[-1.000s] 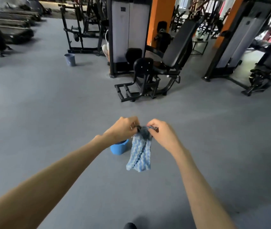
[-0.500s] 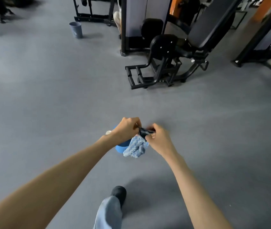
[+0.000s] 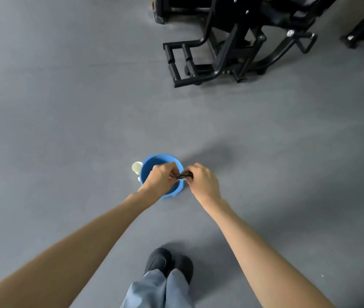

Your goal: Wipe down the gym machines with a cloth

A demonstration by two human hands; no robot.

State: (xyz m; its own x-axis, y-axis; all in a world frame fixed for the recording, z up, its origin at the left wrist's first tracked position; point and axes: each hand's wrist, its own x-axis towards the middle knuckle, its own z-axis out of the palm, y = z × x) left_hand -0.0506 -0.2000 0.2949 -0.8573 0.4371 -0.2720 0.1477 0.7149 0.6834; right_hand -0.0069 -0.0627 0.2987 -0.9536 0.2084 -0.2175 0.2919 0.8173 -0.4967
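Two hands: the left hand [image 3: 159, 177] and the right hand [image 3: 203, 181] are both curled tight, each pinching one end of the cloth, with the knuckles close together above the basin.
Cloth: a dark twisted strip of cloth [image 3: 181, 175] is stretched between the two fists at the centre of the view. Most of it is hidden inside the grips.
Basin: a round blue plastic basin [image 3: 156, 160] sits on the grey floor [image 3: 65, 107], directly under the hands. Whether it holds water cannot be told.
Cup: a small pale round container [image 3: 137, 167] is just beside the basin at its 9 o'clock.
Machine: a black steel-tube gym machine frame [image 3: 221, 63] stands at 1 o'clock, well apart from the hands.
Feet: dark shoes [image 3: 168, 262] and pale blue trouser legs [image 3: 154, 290] are at 6 o'clock.
Progress: this looks like preparation, with the cloth apparently being wrung over the basin. The cloth touches no machine, so by this view the wiping itself is yet to be done.
Writing: no brand, label or lettering can be read anywhere, and the machine frame shows only bare bolts.
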